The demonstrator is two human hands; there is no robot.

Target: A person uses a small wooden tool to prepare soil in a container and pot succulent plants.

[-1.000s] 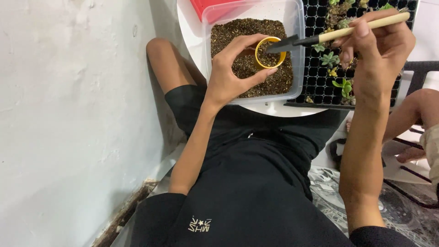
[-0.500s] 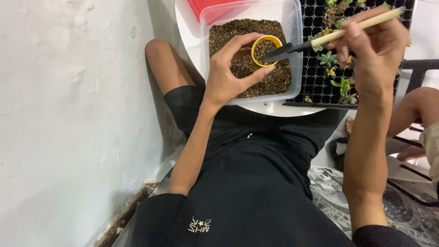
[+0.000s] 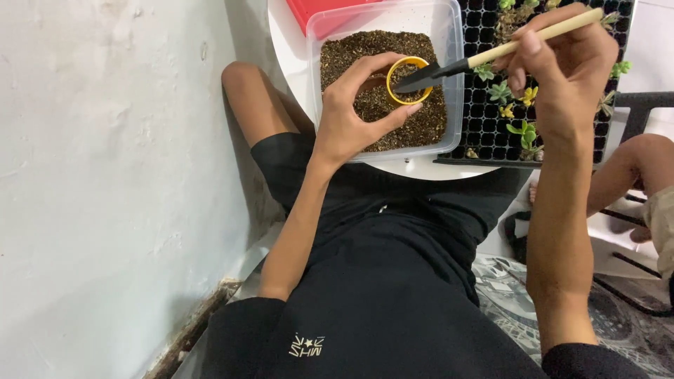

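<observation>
Head view: left hand (image 3: 347,116) fingers grasp a yellow pot (image 3: 408,79) over the soil tub (image 3: 455,84); right hand (image 3: 572,74) grips a trowel (image 3: 484,58), blade in the pot.

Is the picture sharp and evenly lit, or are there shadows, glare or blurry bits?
Head view: mostly sharp, with soft, even light and no glare; the left hand gripping the yellow pot shades the soil in the clear tub; the right hand with the small trowel looks crisp; the frame's edges bend slightly, a wide-lens effect.
</observation>
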